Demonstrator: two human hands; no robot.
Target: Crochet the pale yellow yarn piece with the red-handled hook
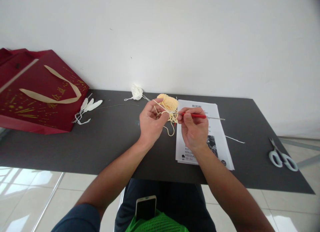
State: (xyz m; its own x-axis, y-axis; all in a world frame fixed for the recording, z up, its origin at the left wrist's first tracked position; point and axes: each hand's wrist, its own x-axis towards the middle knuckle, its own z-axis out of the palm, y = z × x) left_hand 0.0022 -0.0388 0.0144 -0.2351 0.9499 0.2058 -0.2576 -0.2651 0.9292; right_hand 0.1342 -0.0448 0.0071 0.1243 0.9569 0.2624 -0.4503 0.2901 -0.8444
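Observation:
My right hand [194, 128] pinches a crochet hook [195, 115] with a red grip, its metal tip pointing left. My left hand [153, 121] is closed in a pinch on cream yarn [160, 105] at the hook's tip, and a strand runs over its fingers. Just behind the fingers lies a pale yellow yarn ball [169, 102] with loose loops beneath it. One loop hangs down onto the table between my hands. The stitches at the hook's tip are too small to make out.
Printed sheets [182, 135] lie under my right hand. White-handled scissors [281, 158] rest at the right end of the dark table [112, 152]. A white yarn ball [137, 91] sits by the wall; white crocheted pieces [90, 105] lie beside a red gift bag [45, 101]. A phone [146, 207] is at my lap.

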